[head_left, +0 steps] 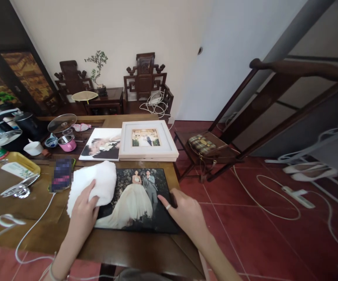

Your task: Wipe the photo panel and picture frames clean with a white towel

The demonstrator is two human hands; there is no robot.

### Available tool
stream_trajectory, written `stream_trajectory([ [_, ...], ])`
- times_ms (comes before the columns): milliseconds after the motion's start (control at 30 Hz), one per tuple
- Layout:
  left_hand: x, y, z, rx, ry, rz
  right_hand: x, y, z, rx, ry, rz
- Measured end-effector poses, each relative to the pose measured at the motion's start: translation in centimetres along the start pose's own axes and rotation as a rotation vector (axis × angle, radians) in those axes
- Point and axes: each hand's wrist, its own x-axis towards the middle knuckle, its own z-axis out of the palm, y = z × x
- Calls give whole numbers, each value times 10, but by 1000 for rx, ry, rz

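Note:
A dark wedding photo panel (135, 201) lies flat at the table's front right, showing a couple in a white gown and a grey suit. My left hand (84, 207) presses on a folded white cloth (100, 177), which covers the panel's left end. Its fingers are bent into the fabric. My right hand (188, 210) grips the panel's right edge, thumb on top; the other fingers are partly hidden beyond the edge. Just behind the panel stand a white-framed photo (169, 146) and, left of it, a white-edged portrait print (104, 144).
Left of the cloth are a phone (62, 175) with a white charging cable (34, 230), an oil bottle (19, 166) and a pink cup (67, 143). A wooden chair (230, 152) with a plaid bag (202, 144) stands right of the table. Cables and a power strip (299, 197) lie on the red floor.

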Motion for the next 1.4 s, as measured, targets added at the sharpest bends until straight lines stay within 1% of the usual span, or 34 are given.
stream_trajectory([
  [100,11,0,3,52,-15,-16,11,2,10,155,95,-33],
  [167,19,1,4,82,9,-88,14,2,17,281,141,-50],
  [233,27,1,5,106,57,-170,13,1,23,365,159,-47],
  [267,30,1,6,107,74,-185,12,1,25,387,158,-41],
  [333,35,2,9,97,67,-156,7,1,27,405,135,-33],
  [433,35,4,16,98,-9,-70,4,3,26,416,75,-46],
  [500,33,7,19,102,-44,-49,4,5,24,425,45,-52],
  [633,30,13,16,74,-90,-14,6,6,21,440,24,-51],
  [700,30,12,12,54,-85,-1,6,3,20,453,30,-56],
  [767,32,7,8,17,-54,33,7,0,17,471,37,-63],
  [900,39,-12,3,-66,60,97,6,-7,8,462,21,-60],
  [933,41,-17,4,-75,67,103,6,-8,6,455,18,-56],
  [1000,46,-25,6,-91,7,146,6,-10,3,452,19,-51],
  [1100,48,-32,13,-120,-166,248,5,-11,2,474,24,-43],
  [1167,47,-34,18,-131,-223,270,6,-10,4,493,31,-35],
  [1300,43,-36,22,-150,-207,265,6,-5,11,604,41,-48],
  [1400,41,-36,24,-157,-195,256,5,-2,15,695,6,-45],
])
